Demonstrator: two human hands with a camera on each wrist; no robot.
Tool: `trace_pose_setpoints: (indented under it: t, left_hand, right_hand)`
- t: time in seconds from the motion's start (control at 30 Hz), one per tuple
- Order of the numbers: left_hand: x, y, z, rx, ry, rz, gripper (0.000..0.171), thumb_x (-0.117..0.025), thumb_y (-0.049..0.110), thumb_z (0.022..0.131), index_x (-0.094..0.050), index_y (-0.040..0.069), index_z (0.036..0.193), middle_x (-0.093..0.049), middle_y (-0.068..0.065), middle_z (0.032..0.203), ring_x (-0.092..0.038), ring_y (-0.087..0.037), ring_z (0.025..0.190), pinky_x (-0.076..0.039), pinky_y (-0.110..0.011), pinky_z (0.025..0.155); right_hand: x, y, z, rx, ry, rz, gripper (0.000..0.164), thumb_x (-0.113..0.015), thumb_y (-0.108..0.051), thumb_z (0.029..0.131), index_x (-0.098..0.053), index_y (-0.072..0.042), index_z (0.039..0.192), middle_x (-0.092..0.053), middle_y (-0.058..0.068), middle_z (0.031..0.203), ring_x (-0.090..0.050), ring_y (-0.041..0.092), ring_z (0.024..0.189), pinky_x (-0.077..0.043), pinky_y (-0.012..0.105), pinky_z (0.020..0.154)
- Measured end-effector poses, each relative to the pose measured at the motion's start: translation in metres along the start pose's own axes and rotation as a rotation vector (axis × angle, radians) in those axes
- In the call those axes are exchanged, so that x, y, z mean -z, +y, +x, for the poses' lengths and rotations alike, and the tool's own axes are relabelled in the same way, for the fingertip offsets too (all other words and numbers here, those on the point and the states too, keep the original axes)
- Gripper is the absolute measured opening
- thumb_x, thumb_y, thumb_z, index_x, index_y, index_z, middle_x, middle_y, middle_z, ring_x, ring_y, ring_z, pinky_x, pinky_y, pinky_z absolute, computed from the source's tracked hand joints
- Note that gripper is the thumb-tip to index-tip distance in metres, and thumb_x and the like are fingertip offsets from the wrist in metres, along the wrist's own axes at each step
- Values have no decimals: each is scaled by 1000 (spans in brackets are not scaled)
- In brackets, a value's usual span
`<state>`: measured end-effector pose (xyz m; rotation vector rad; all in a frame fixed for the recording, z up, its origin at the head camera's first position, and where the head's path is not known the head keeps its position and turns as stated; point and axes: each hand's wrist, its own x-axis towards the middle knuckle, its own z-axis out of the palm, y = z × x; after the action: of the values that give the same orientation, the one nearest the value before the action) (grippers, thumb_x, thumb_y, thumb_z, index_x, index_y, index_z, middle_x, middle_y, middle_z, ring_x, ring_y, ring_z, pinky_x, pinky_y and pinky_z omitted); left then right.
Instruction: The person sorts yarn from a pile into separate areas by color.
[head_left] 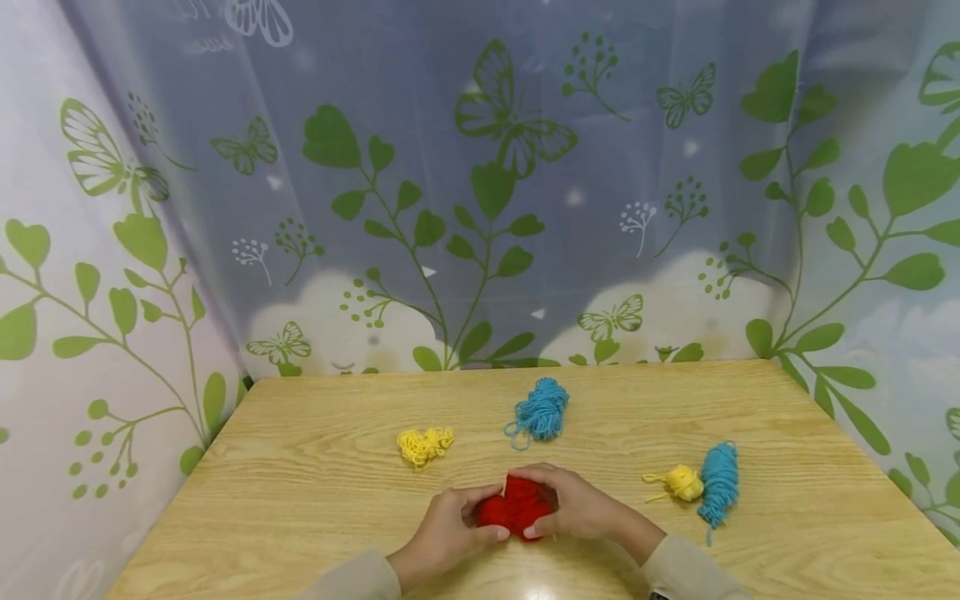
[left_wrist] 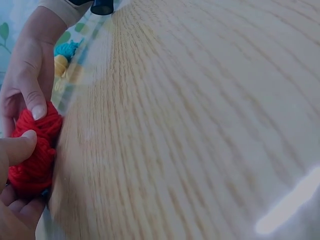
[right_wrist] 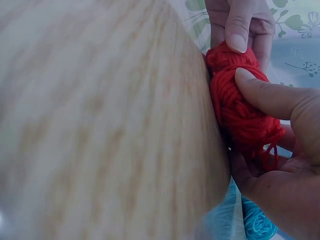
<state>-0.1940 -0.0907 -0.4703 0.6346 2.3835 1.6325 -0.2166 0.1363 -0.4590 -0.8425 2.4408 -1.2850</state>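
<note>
Most of the bench (head_left: 225, 508) is taken in by the head view, set high over the near side and faced forward and down, its upper part filled by the printed backdrop (head_left: 420, 275). Now down low: in the left wrist view the bench is skimmed from close up, the picture rolled so the backdrop is pushed leftward, the right fingers (left_wrist: 36, 106) faced. Opposite, the right wrist view is rolled the other way, the left fingers (right_wrist: 237, 39) faced, the red yarn (right_wrist: 247, 110) shown larger still. That yarn is shared by all three; the blue skein (left_wrist: 66, 48) and yellow ball (left_wrist: 60, 65) by head and left wrist.
</note>
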Motion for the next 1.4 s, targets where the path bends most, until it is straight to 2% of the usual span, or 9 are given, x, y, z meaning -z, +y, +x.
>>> trace_pose_setpoints:
  t: [0.5,0.67,0.77,0.93,1.07,1.23,1.33,1.37,1.4]
  left_hand:
    - [4,-2,-4,-18,1,-22,59,-78,13,80,-54,-6,131,-60,-21,127,-61,-27,111,-52,-27,87]
    - [12,1,-3,-6,8,-40,62,-77,17,82,-52,-4,134,-56,-21,132,-58,-33,116,-49,-36,93]
    - [21,5,0,8,22,-28,62,-76,19,83,-52,-2,136,-50,-21,138,-51,-37,124,-44,-43,99]
    - [40,11,7,5,95,36,60,-76,19,83,-54,4,136,-49,-18,141,-44,-37,130,-41,-45,102]
    - [56,13,11,11,183,101,58,-78,19,80,-57,11,134,-50,-15,140,-46,-37,129,-42,-44,100]
    - [74,6,16,-19,321,158,51,-80,15,78,-64,12,127,-57,-11,134,-49,-31,128,-44,-42,100]
    - [86,-1,18,-54,377,204,50,-80,13,78,-65,10,125,-59,-11,132,-49,-31,127,-43,-45,100]
    - [89,-3,18,-58,391,232,50,-80,14,77,-65,11,125,-59,-11,132,-51,-30,126,-43,-45,100]
    - [93,-6,19,-63,397,257,51,-80,15,77,-65,11,126,-59,-12,131,-61,-28,112,-45,-46,99]
  right_hand:
    - [-1,2,1,-2,-8,27,72,-81,-19,78,-48,-4,140,-48,16,137,-45,33,124,-42,37,98]
    - [0,2,2,-15,-15,48,73,-81,-17,77,-47,-5,141,-47,16,139,-45,33,124,-43,34,97]
    - [0,1,2,-20,-15,62,72,-80,-16,77,-47,-5,141,-47,16,138,-45,33,123,-43,32,96]
    - [0,-2,0,-12,6,37,73,-81,-18,76,-48,-4,140,-48,17,137,-46,34,122,-42,35,98]
    - [0,-1,0,-25,8,40,73,-81,-18,76,-48,-5,140,-48,17,137,-46,33,123,-41,37,99]
    - [-1,0,1,-39,-2,64,73,-81,-17,77,-47,-4,141,-47,16,138,-45,32,122,-42,34,97]
    - [-1,1,1,-39,-4,63,73,-81,-18,78,-47,-4,141,-47,16,137,-45,32,122,-42,33,97]
    - [-1,1,1,-40,-5,62,73,-81,-18,78,-47,-4,141,-47,16,137,-45,32,122,-42,33,97]
    - [-1,1,1,-39,-4,60,73,-81,-18,78,-47,-4,141,-47,16,137,-45,32,123,-42,34,97]
